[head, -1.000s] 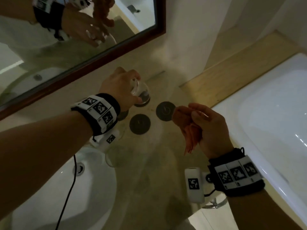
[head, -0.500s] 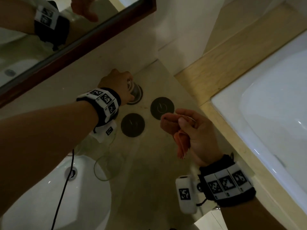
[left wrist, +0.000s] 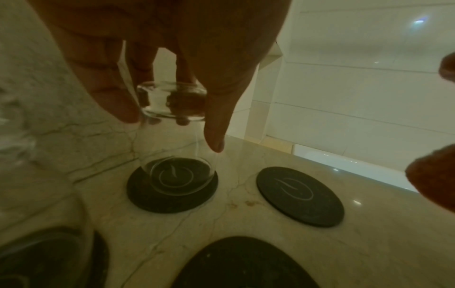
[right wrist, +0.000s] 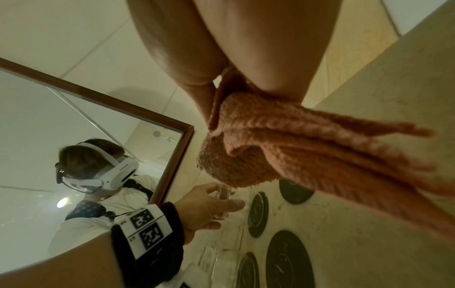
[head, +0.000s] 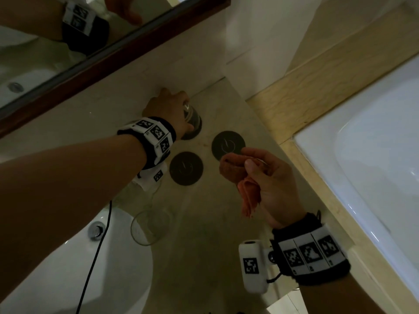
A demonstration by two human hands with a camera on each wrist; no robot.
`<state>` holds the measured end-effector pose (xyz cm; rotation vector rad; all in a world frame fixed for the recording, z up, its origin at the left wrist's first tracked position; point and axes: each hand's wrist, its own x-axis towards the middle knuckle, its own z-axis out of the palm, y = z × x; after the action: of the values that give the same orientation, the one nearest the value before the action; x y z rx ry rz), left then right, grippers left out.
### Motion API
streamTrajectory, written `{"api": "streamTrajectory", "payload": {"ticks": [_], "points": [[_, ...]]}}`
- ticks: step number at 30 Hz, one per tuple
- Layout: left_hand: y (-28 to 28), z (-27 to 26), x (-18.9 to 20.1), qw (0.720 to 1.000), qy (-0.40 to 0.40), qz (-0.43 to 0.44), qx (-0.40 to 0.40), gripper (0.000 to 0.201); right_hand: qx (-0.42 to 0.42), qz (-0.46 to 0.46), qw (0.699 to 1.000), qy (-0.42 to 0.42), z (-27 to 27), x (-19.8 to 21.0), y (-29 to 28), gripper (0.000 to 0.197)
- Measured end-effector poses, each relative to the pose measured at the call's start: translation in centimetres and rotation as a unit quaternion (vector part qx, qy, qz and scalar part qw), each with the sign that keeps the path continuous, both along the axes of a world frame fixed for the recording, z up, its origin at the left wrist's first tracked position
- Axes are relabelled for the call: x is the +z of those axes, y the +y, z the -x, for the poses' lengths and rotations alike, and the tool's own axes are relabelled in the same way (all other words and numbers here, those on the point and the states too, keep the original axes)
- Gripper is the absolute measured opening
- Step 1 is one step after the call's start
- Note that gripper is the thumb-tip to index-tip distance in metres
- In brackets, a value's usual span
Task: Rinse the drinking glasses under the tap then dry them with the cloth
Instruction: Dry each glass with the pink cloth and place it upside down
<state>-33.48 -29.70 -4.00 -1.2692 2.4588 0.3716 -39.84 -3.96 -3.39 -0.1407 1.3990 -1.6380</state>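
My left hand (head: pixel 167 109) gripped a clear, empty upside-down drinking glass (left wrist: pixel 172 136) on a round black coaster (left wrist: pixel 172 194). My right hand (head: pixel 269 177) squeezed the orange cloth (right wrist: pixel 283 148).

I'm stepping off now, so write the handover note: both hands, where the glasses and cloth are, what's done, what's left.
Left hand: fingertips grip the base of an upturned glass, rim down on the far-left coaster; not yet let go.
Right hand: holds the bunched orange cloth above the counter.
Second glass stands by the basin. Two coasters bare.
Done: one glass set on its coaster.
Left: release it; the second glass probably comes next, though I cannot tell whether it is rinsed.
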Motion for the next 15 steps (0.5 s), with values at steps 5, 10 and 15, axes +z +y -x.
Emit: {"api": "streamTrajectory", "payload": {"ticks": [5, 10, 15], "points": [[0.7, -0.1, 0.6, 1.000, -0.006, 0.000, 0.003, 0.071, 0.000, -0.009, 1.000, 0.010, 0.0, 0.4, 0.3, 0.024], [1.2, -2.1, 3.2, 0.999, 0.032, -0.019, 0.037, 0.093, 0.007, -0.008, 1.000, 0.014, -0.8, 1.0, 0.1, 0.023], [3.0, -7.0, 7.0, 0.994, 0.083, -0.015, 0.074, 0.079, 0.024, 0.047, 0.998, -0.031, -2.7, 2.5, -0.7, 0.022]]}}
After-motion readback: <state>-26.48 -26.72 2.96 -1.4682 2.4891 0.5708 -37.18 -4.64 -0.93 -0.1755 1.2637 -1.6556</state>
